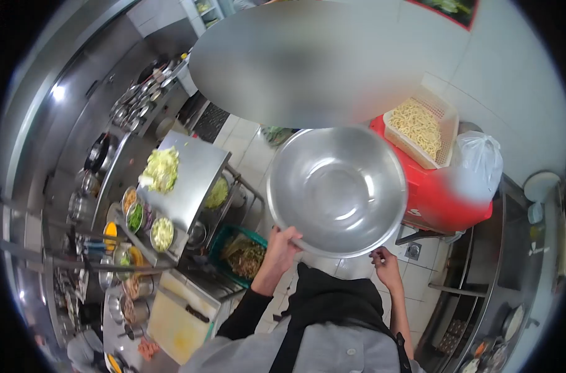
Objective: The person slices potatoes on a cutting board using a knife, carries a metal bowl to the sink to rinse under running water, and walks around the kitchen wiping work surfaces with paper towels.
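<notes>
A large, shiny metal mixing bowl is tilted in front of me, its inside facing me and bare. My left hand is closed on the near left part of its rim, thumb over the edge. At the near right rim, my right hand has its fingers curled, the fingertips against the edge. Part of the right hand's grip is hidden by the bowl.
To the left, a steel table bears chopped cabbage, with bowls of cut vegetables beside it. A green crate sits below. A knife lies on a cutting board. Noodles fill a basket on a red container.
</notes>
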Motion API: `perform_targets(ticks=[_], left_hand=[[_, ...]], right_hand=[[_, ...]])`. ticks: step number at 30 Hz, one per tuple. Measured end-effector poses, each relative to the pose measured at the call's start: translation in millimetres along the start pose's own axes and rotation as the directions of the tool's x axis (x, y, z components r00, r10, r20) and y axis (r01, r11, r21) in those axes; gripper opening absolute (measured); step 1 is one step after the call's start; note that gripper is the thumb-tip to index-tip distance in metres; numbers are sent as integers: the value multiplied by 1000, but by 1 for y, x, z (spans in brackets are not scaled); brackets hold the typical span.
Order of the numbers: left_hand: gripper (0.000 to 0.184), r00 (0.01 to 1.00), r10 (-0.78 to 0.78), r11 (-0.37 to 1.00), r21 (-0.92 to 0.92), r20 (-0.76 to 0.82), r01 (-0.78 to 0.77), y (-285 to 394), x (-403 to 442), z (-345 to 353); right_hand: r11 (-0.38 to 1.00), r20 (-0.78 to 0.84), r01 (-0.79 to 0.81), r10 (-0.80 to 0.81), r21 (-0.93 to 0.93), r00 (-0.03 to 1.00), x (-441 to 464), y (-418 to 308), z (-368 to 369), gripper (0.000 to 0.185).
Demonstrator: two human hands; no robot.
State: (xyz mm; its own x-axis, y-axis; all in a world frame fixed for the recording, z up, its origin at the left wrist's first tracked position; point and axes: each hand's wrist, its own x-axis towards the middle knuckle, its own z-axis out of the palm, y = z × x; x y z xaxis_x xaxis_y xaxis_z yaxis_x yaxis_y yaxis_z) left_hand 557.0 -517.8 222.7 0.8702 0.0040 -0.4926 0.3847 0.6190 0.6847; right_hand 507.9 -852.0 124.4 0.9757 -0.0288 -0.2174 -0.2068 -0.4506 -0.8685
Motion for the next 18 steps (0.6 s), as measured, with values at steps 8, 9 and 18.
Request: perform_targets(ticks=[8, 9, 18], left_hand=[[38, 968, -18, 995, -86, 249, 40, -89, -1, 112], [38, 975, -68, 996, -40, 210, 78, -96, -8, 145], [60, 883, -184, 982, 116, 432, 148, -197, -13, 341]], right_hand=[[975, -153, 120, -92, 185, 984, -35, 73, -85, 15], [991, -101, 109, -102, 74, 990, -42, 74, -112, 17], [995, -361, 101, -89, 14, 928, -87, 162, -233, 10]])
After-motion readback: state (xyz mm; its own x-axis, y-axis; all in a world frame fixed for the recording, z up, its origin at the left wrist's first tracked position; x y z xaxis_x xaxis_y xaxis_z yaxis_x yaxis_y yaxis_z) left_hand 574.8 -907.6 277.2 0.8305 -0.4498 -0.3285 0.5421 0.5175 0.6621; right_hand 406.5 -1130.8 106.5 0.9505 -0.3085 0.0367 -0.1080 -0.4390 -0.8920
